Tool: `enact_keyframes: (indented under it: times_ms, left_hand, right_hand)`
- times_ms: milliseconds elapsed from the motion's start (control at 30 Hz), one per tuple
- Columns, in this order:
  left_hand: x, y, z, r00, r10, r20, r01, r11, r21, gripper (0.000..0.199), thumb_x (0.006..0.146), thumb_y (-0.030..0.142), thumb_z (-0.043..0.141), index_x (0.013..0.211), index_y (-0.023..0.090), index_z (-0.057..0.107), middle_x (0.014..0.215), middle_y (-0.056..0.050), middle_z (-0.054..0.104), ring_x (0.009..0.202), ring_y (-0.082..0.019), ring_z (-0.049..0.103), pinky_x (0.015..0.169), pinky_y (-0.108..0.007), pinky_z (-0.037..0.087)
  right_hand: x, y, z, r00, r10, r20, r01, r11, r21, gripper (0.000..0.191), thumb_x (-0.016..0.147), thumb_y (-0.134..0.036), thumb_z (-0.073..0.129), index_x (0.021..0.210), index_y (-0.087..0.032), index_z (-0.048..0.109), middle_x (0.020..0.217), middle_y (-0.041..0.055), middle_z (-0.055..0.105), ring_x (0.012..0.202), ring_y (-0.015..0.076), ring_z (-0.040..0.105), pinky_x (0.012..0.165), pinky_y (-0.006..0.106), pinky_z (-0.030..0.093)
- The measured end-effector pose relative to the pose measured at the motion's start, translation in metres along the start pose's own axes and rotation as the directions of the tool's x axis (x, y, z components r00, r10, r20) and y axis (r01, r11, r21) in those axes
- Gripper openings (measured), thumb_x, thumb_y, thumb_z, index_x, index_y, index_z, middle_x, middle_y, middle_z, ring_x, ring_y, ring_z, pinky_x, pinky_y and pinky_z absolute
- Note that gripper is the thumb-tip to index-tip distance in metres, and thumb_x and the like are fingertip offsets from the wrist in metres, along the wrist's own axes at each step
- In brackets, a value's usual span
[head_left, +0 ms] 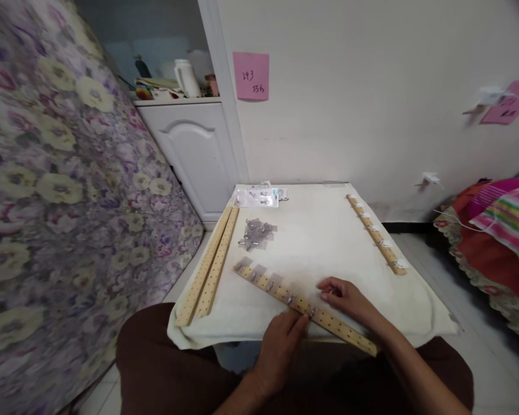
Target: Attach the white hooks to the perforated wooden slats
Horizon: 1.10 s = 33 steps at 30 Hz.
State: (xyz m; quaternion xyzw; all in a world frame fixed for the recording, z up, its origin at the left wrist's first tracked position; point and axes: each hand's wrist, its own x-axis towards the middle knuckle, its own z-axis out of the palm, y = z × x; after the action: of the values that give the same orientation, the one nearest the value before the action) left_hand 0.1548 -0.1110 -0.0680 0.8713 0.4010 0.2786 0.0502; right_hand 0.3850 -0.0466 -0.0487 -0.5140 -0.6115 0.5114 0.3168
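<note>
A perforated wooden strip lies at a slant near the table's front edge, with several small metal hooks and clear plastic bags along it. My left hand grips the strip's near edge, its fingertips beside a metal hook. Just beyond the strip is my right hand, fingers curled with the thumb near the index finger; whether something small is between them cannot be made out. A pile of bagged metal hooks rests on the cloth left of centre.
Two bare perforated strips lie along the left side of the cloth-covered table. Another strip with hooks and white pieces lies on the right. Clear packaging is at the back left. A floral curtain hangs left.
</note>
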Motion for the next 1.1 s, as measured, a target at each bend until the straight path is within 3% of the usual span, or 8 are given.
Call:
enact_keyframes:
  times_ms: [200,300,400,633,767,933,1033,1100]
  left_hand:
    - [-0.005,-0.003,-0.001,0.999,0.018,-0.037,-0.02,0.999,-0.046,0.04,0.091,0.014,0.038,0.13,0.022,0.043,0.105,-0.008,0.062,0.092,-0.019,0.057,0.078,-0.034,0.05]
    - [-0.009,-0.004,-0.003,0.999,0.023,-0.044,-0.026,0.997,-0.073,0.041,0.088,0.01,0.039,0.127,0.019,0.044,0.103,-0.009,0.061,0.09,-0.019,0.056,0.075,-0.033,0.05]
    - [-0.012,-0.003,-0.005,0.999,0.015,-0.044,-0.019,0.995,-0.093,0.039,0.086,0.007,0.038,0.122,0.018,0.048,0.098,-0.009,0.06,0.088,-0.019,0.056,0.074,-0.032,0.051]
    - [-0.015,-0.001,-0.011,1.0,-0.009,-0.026,0.005,0.986,-0.166,0.035,0.088,0.01,0.038,0.118,0.02,0.052,0.098,-0.008,0.061,0.088,-0.018,0.056,0.075,-0.031,0.051]
    - [-0.014,0.005,-0.023,0.985,-0.139,0.098,0.162,0.943,-0.29,0.03,0.091,0.019,0.036,0.113,0.021,0.057,0.098,-0.007,0.063,0.09,-0.018,0.057,0.078,-0.032,0.05]
    - [-0.008,0.012,-0.038,0.88,-0.362,0.308,0.467,0.781,-0.415,0.032,0.094,0.032,0.034,0.098,0.02,0.063,0.091,-0.005,0.065,0.085,-0.017,0.059,0.08,-0.03,0.048]
    - [-0.006,0.013,-0.04,0.837,-0.398,0.375,0.54,0.713,-0.448,0.033,0.093,0.036,0.035,0.096,0.02,0.063,0.09,-0.004,0.067,0.084,-0.016,0.059,0.081,-0.029,0.047]
    - [-0.006,0.012,-0.041,0.832,-0.388,0.397,0.547,0.692,-0.471,0.033,0.093,0.036,0.035,0.096,0.021,0.063,0.091,-0.004,0.067,0.085,-0.016,0.06,0.081,-0.027,0.046]
  right_hand:
    - [-0.049,0.007,-0.016,0.999,-0.018,-0.032,0.011,0.978,-0.206,0.019,0.078,-0.036,0.063,0.084,-0.018,0.06,0.071,-0.0012,0.054,0.067,0.015,0.049,0.06,0.026,0.039]
    - [-0.07,0.009,-0.012,0.997,-0.065,-0.039,0.048,0.939,-0.34,0.023,0.071,-0.029,0.069,0.088,-0.02,0.058,0.082,0.0002,0.054,0.072,0.0157,0.05,0.064,0.026,0.04]
    - [-0.079,0.009,-0.002,0.993,-0.096,-0.066,0.057,0.893,-0.446,0.03,0.066,-0.023,0.07,0.092,-0.021,0.055,0.096,0.0025,0.053,0.081,0.0176,0.052,0.071,0.028,0.043]
    - [-0.082,0.003,0.012,0.984,-0.117,-0.136,0.025,0.84,-0.542,0.021,0.069,-0.018,0.059,0.088,-0.022,0.05,0.1,0.0034,0.051,0.091,0.0191,0.053,0.079,0.03,0.043]
    - [-0.086,-0.002,0.015,0.985,-0.102,-0.141,0.007,0.834,-0.551,0.019,0.071,-0.02,0.056,0.089,-0.022,0.05,0.097,0.0028,0.054,0.087,0.0186,0.055,0.076,0.029,0.043]
    - [-0.091,-0.001,0.02,0.983,-0.028,-0.183,-0.071,0.855,-0.514,0.02,0.071,-0.023,0.055,0.091,-0.023,0.051,0.088,-0.0002,0.059,0.079,0.0175,0.056,0.072,0.027,0.042]
    - [-0.091,0.002,0.02,0.984,0.057,-0.167,-0.123,0.9,-0.418,0.018,0.068,-0.027,0.06,0.085,-0.022,0.054,0.079,-0.0014,0.06,0.075,0.0174,0.055,0.068,0.026,0.041]
    - [-0.09,0.003,0.019,0.992,0.088,-0.092,-0.111,0.951,-0.289,0.02,0.068,-0.032,0.063,0.082,-0.02,0.056,0.076,-0.0013,0.06,0.074,0.0173,0.054,0.066,0.025,0.041]
